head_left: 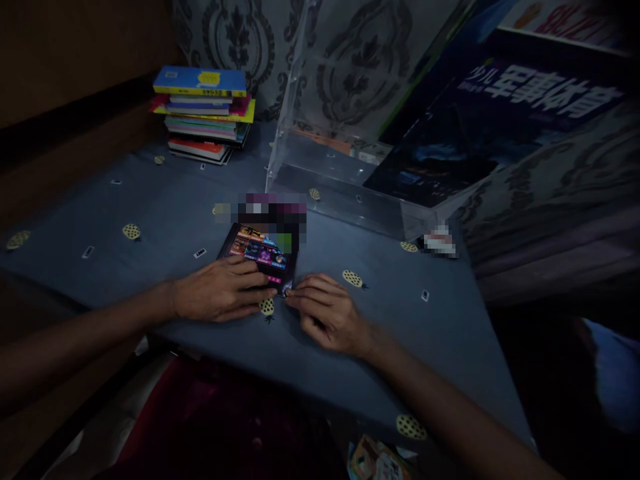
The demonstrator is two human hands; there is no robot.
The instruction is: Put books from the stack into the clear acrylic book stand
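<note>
A dark, flat book-like item [260, 253] with rows of small colourful pictures lies on the table; its far part is blurred into pixels, and I cannot tell if it is a book or a thin box. Across its near left part rests my left hand [225, 290], palm down with fingers stretched out. My right hand [327, 310] is at the near right corner, thumb and fingertips pinched together on it. Whatever lies under the left fingers is hidden.
A stack of books [200, 120] stands at the back left. Behind the item is a clear plastic stand [340, 193] with a large dark book [480, 133] leaning in it. A small pixelated object [440, 240] sits at the right. The grey-blue tablecloth [165, 200] has a pineapple print.
</note>
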